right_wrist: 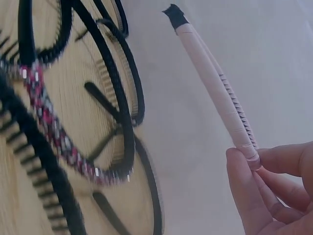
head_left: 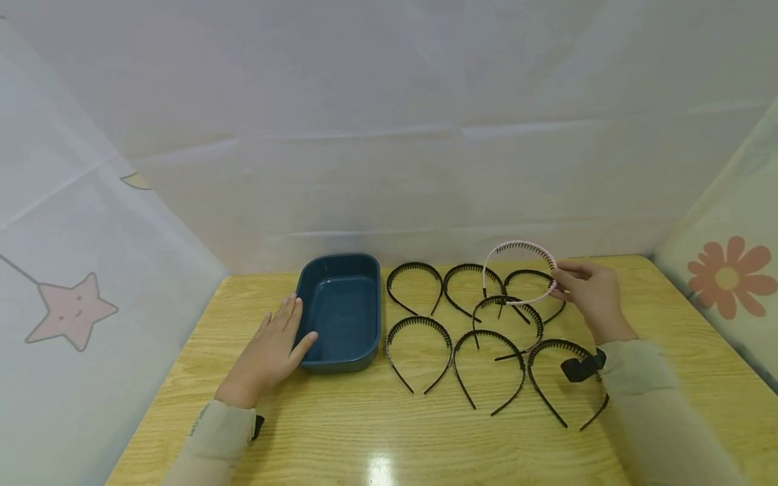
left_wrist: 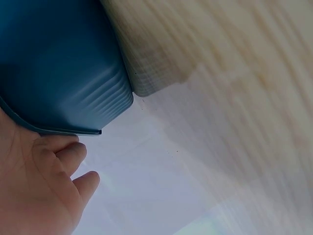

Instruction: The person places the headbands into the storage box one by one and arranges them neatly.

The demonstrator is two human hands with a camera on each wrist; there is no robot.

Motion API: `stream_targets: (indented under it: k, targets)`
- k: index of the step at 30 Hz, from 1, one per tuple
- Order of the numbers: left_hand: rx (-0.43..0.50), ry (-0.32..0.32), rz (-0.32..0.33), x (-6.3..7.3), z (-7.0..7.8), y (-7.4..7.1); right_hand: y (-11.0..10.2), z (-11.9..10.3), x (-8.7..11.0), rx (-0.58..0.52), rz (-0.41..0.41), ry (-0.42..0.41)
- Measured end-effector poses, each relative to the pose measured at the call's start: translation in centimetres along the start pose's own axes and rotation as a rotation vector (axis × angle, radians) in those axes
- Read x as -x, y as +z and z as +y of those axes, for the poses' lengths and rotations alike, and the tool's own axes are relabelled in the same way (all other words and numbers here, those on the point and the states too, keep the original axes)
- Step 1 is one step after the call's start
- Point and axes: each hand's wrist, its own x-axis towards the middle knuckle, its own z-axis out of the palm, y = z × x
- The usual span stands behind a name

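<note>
My right hand [head_left: 591, 297] pinches a pink headband [head_left: 516, 242] between thumb and fingers, raised over the back right of the table. In the right wrist view, the pink headband [right_wrist: 210, 81] shows a dark tip and small teeth along its inner side. Below it lies a black toothed headband with a sparkly pink-and-silver stretch [right_wrist: 51, 120], overlapping its neighbours. My left hand [head_left: 264, 351] rests against the left rim of a deep blue tray [head_left: 343, 317], fingers extended along the side, thumb over the near left edge. Nothing lies in the tray.
Several black headbands lie in two rows right of the tray, such as one at the back left [head_left: 416, 265] and one at the front left [head_left: 419, 319]. A white sheet [head_left: 389, 182] hangs behind the wooden table [head_left: 340, 432], with printed panels at both sides.
</note>
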Motion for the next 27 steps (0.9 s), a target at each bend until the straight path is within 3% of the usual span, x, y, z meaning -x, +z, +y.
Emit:
stream_targets:
  k: [9, 27]
  targets:
    - [-0.006, -0.001, 0.002, 0.0, 0.1, -0.1, 3.4, -1.1, 0.2, 0.082, -0.003, -0.029]
    - [-0.007, -0.005, 0.004, -0.1, 0.1, 0.1, 11.2, -2.0, -0.3, 0.020, -0.040, -0.098]
